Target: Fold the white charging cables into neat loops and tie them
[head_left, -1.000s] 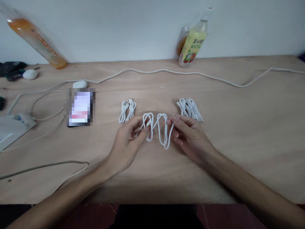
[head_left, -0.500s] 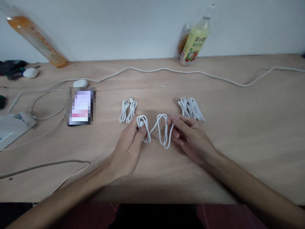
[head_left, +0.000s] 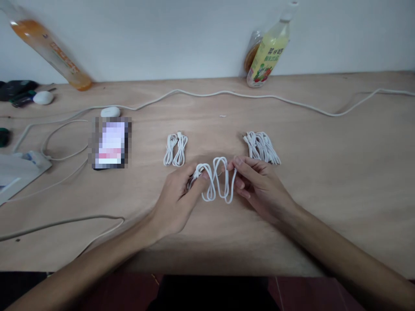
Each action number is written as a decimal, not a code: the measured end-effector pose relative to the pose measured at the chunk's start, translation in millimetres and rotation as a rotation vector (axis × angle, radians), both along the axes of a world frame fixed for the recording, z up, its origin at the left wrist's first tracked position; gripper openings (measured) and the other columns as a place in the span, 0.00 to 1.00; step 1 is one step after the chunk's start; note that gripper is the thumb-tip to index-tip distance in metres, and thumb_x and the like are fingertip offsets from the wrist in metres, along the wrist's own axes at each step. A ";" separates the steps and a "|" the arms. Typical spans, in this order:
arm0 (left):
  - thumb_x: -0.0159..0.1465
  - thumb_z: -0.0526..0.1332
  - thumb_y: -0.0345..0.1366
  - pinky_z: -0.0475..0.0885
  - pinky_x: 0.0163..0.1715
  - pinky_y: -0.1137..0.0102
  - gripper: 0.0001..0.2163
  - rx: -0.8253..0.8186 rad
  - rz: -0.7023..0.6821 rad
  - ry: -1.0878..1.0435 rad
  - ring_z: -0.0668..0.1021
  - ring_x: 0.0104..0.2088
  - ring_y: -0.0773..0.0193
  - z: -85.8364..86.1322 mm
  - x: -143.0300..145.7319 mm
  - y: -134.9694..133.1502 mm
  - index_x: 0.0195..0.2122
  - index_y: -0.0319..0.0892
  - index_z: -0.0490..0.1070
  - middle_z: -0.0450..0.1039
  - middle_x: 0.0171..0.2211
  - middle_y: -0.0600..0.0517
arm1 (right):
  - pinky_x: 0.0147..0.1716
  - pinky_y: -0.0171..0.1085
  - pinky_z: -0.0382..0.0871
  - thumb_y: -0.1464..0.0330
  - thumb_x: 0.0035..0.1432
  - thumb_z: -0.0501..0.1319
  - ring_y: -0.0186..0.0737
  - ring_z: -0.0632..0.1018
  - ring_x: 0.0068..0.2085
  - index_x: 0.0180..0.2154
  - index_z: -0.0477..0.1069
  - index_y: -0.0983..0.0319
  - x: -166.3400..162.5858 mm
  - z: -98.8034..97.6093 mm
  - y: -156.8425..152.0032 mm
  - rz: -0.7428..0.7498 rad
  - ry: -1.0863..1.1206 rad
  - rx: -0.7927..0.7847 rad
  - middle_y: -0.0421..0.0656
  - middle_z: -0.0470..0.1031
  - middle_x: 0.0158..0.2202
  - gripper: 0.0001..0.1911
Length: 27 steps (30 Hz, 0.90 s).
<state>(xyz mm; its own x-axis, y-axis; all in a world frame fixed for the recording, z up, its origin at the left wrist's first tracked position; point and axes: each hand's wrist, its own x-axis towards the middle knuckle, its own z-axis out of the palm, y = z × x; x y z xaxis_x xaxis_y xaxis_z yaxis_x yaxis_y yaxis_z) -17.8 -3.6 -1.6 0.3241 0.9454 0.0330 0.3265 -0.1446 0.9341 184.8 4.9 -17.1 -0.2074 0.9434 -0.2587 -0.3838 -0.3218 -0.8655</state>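
A white charging cable is stretched in loose loops between my hands, above the table. My left hand pinches one coiled part of it between thumb and fingers. With thumb and fingertips closed, my right hand grips the other end of the same cable. Two bundled white cables lie side by side just beyond my left hand. Behind my right hand rests a pile of several bundled white cables, its near edge close to my fingers.
On the left lie a phone with a blurred screen, a white earbud case and a plastic packet. A long white cord crosses the wooden table. An orange bottle and a yellow drink bottle stand by the wall.
My left hand has shifted right, toward my right hand, bringing the cable's loops closer together. My right hand keeps nearly the same place and grip.
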 end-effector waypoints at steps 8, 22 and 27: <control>0.74 0.58 0.42 0.60 0.29 0.67 0.16 -0.082 -0.022 -0.025 0.65 0.28 0.65 4.5 -0.5 0.4 0.28 0.44 0.67 0.63 0.26 0.58 | 0.15 0.27 0.52 0.48 0.51 0.81 0.25 0.59 0.19 0.30 0.83 0.61 -1.6 0.5 -0.1 0.007 0.008 -0.009 0.33 0.66 0.18 0.23; 0.76 0.62 0.40 0.73 0.48 0.65 0.11 -0.196 -0.145 -0.197 0.78 0.43 0.60 6.3 1.5 -4.6 0.54 0.42 0.79 0.79 0.42 0.52 | 0.13 0.27 0.53 0.46 0.57 0.77 0.26 0.61 0.15 0.30 0.78 0.60 -1.9 2.2 -1.6 0.086 -0.017 -0.010 0.31 0.69 0.15 0.24; 0.76 0.61 0.42 0.68 0.34 0.68 0.10 -0.217 -0.113 -0.137 0.72 0.34 0.65 6.1 3.3 -3.8 0.48 0.42 0.77 0.75 0.37 0.54 | 0.14 0.27 0.54 0.47 0.62 0.73 0.27 0.61 0.14 0.33 0.76 0.59 -2.2 1.5 -3.4 0.105 -0.053 0.030 0.31 0.69 0.15 0.23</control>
